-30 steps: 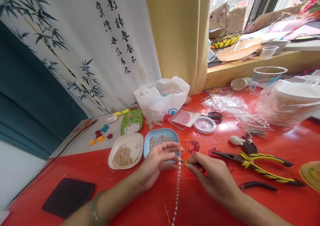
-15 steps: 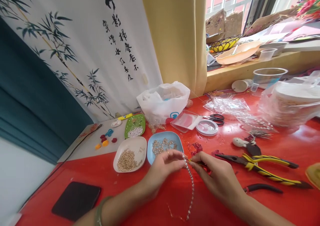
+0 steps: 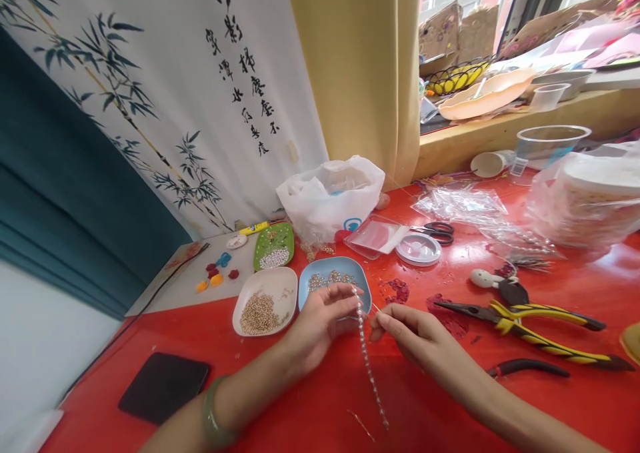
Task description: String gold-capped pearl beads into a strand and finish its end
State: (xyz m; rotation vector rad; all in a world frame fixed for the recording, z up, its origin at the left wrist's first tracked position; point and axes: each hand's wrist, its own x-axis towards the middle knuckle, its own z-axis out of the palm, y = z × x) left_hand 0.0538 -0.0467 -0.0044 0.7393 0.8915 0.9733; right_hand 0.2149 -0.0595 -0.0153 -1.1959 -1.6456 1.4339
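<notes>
My left hand pinches the top of a strand of white pearl beads, which hangs down toward the red table. My right hand is just to its right, with fingertips pinched on a thin wire or thread I can barely make out. Both hands hover in front of a blue dish of metal beads. A white dish with gold beads sits left of it, and a green dish with white beads lies behind.
Yellow-handled pliers and a dark-handled tool lie to the right. Scissors, a round white lid, a white plastic bag and clear bags sit behind. A black pad rests at the left.
The bead strand swung from hanging straight down, out to the right, then back nearer vertical. My hands stayed close together; the thin yellow-tipped tool seen earlier in my right hand no longer shows.
</notes>
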